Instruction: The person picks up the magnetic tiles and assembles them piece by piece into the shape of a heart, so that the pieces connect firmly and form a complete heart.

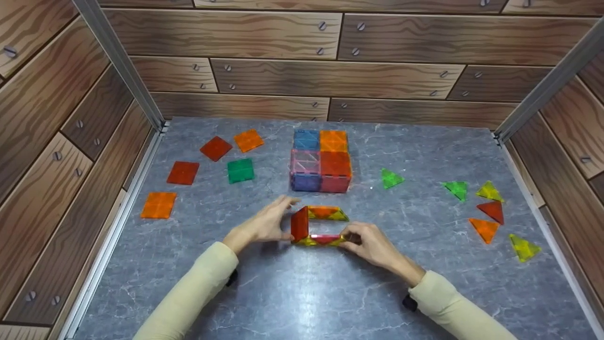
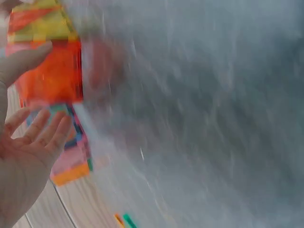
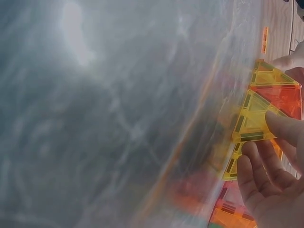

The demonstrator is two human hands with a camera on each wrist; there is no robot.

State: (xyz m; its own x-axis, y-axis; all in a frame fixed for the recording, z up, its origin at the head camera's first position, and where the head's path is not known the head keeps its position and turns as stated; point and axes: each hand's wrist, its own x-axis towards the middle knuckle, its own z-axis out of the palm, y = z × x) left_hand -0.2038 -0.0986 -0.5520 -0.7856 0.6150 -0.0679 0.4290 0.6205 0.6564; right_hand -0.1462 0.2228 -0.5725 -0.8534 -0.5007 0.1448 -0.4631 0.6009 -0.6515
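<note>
A red square magnetic tile stands upright at the left end of two rows of triangular tiles. The far row and the near row mix yellow triangles with red or orange ones. My left hand spans the square with fairly straight fingers, the thumb by its near edge and the fingertips by its far edge. At the near row's right end, my right hand pinches a yellow triangle tile between thumb and fingers. The left wrist view is blurred, with the thumb over the red-orange square.
Behind the hands stands a box of coloured square tiles. Loose square tiles, including a green one, lie at left. Several loose triangles, among them a green one and an orange one, lie at right. Wood-patterned walls surround the grey table.
</note>
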